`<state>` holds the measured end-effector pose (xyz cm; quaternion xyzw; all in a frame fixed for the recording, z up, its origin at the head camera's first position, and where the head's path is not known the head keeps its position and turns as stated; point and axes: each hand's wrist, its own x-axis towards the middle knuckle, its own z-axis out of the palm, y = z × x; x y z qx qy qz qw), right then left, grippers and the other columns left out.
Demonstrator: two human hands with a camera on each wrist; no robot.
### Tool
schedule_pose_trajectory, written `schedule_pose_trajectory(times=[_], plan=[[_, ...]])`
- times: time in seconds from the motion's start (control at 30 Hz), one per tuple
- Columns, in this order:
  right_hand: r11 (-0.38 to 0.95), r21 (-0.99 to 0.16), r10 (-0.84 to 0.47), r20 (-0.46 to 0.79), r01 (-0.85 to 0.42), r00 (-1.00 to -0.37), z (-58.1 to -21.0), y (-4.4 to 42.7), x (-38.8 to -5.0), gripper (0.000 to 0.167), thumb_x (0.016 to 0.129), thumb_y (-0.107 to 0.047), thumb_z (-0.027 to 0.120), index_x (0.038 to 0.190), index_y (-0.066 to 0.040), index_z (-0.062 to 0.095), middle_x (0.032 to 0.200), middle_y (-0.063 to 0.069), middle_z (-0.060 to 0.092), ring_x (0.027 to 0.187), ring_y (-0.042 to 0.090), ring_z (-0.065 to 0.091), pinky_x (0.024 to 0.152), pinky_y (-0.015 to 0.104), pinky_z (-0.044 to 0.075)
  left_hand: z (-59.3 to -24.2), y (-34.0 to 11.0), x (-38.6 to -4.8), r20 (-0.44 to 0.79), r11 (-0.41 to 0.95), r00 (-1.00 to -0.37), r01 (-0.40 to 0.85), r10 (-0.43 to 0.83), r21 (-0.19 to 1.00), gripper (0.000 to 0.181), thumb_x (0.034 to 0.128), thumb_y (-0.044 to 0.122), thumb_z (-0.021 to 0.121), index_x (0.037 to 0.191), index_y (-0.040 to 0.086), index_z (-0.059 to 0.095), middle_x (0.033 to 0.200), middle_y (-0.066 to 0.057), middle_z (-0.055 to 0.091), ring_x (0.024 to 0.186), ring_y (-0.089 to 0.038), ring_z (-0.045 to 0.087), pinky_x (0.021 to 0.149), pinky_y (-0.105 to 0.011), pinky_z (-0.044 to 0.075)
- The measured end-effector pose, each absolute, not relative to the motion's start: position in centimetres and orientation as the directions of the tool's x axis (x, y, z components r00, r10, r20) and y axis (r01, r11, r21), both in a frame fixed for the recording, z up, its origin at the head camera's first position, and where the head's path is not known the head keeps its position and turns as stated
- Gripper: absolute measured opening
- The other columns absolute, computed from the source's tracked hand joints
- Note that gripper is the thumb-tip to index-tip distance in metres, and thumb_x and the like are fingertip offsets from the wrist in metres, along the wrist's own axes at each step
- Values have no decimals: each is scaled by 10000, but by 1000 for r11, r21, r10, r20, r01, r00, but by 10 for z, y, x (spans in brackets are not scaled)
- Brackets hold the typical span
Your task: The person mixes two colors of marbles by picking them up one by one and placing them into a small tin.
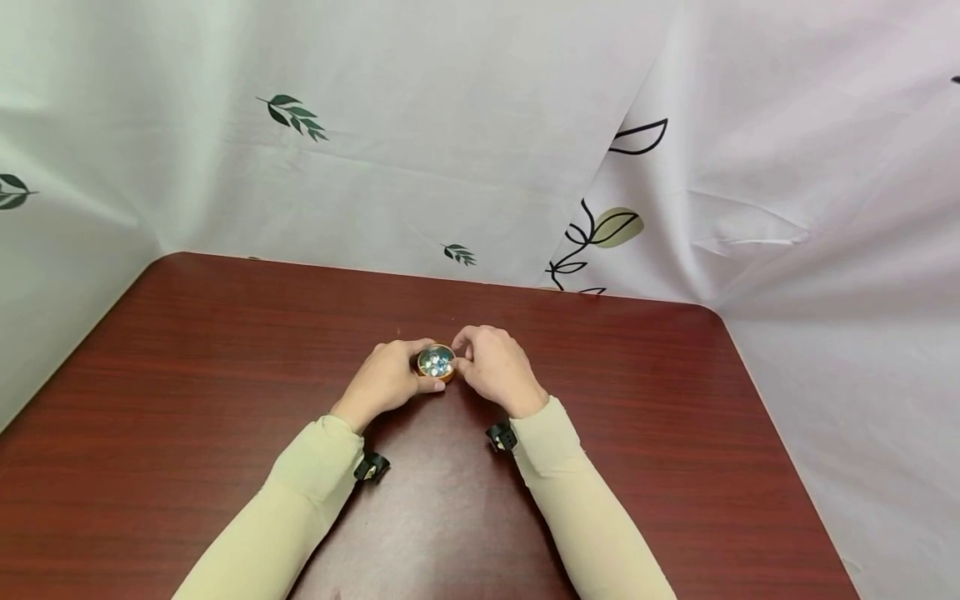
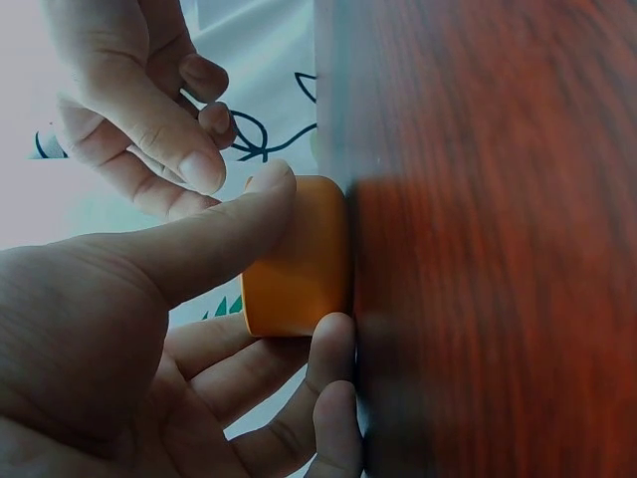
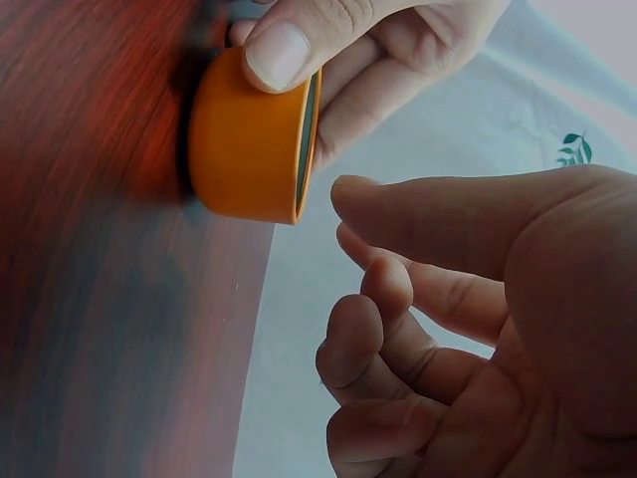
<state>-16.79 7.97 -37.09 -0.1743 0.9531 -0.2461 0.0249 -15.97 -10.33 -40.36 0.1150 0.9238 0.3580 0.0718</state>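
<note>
A small round orange cup [image 3: 244, 149] stands on the table, its wall smooth and its mouth facing up. Shiny bluish and whitish small pieces [image 1: 437, 363] show inside it in the head view; their kind is too small to tell. My left hand [image 1: 386, 377] grips the cup from the left, thumb on the near side and fingers round the far side. Just right of the rim is my right hand [image 1: 495, 367], its fingers loosely bent. In the right wrist view its thumb [image 3: 428, 219] and index finger are close to the rim, with nothing visible held between them.
The dark red wooden table [image 1: 645, 400] has rounded far corners. White cloth [image 1: 420, 167] with leaf prints hangs behind it and along both sides. Each wrist wears a small black camera [image 1: 501, 437] below the cream sleeve [image 1: 592, 508].
</note>
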Motion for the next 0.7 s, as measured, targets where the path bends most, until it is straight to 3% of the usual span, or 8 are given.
schedule_pose_trajectory(times=[0.5, 0.7], plan=[[828, -464, -335, 39, -314, -941, -371, 85, -169, 132, 890, -173, 773, 1012, -144, 734, 750, -39, 561, 668, 135, 534, 588, 290, 441, -402, -104, -158, -68, 725, -964, 145, 257, 673, 669, 803, 245, 871, 1391, 68, 606, 1208, -115, 697, 1117, -337, 626, 941, -484, 491], [825, -474, -326, 47, -309, -944, -369, 90, -168, 155, 907, -172, 761, 1050, -122, 727, 781, -23, 560, 678, 148, 530, 606, 304, 450, -401, -104, -159, -52, 735, -961, 172, 271, 656, 792, 762, 300, 899, 1427, 36, 559, 1253, -142, 675, 1176, -459, 554, 973, -533, 458]])
